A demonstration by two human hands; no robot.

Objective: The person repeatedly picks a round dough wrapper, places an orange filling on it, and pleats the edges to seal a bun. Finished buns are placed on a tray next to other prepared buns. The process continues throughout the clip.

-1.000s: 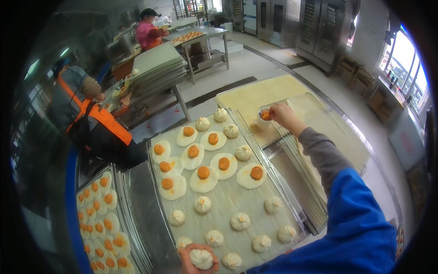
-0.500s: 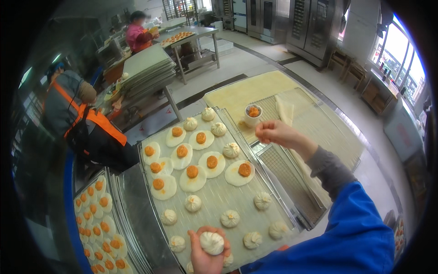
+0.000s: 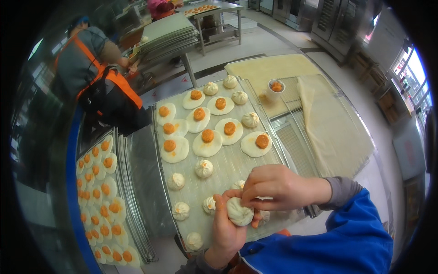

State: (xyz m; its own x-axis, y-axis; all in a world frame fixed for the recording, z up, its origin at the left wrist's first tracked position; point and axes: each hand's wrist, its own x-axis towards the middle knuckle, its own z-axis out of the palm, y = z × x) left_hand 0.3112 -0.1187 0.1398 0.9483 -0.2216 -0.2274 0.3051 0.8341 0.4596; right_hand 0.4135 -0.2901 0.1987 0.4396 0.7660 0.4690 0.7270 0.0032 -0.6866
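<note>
A pleated steamed bun (image 3: 239, 212) sits in my left hand (image 3: 226, 235), whose fingers curl around it over the near part of the tray. My right hand (image 3: 279, 186) is closed, its thumb and fingers pinching the upper right edge of that bun. Beneath my hands lies a lined tray (image 3: 186, 239). Toward its far half are flat dough rounds (image 3: 207, 145) with orange filling. Pleated buns (image 3: 204, 168) stand near its front and along its far right side. Some near buns are partly hidden by my hands.
A white cup (image 3: 274, 90) of orange filling stands beyond the tray, beside a wire rack (image 3: 296, 137) and a pale cloth (image 3: 331, 130). Stacked trays (image 3: 100, 201) of filled dough rounds are at left. A co-worker (image 3: 102, 64) in orange straps stands far left, near more stacked trays (image 3: 171, 36).
My right hand has come back from near the cup to the bun in my left hand. My left hand has risen slightly to the right. The view has shifted.
</note>
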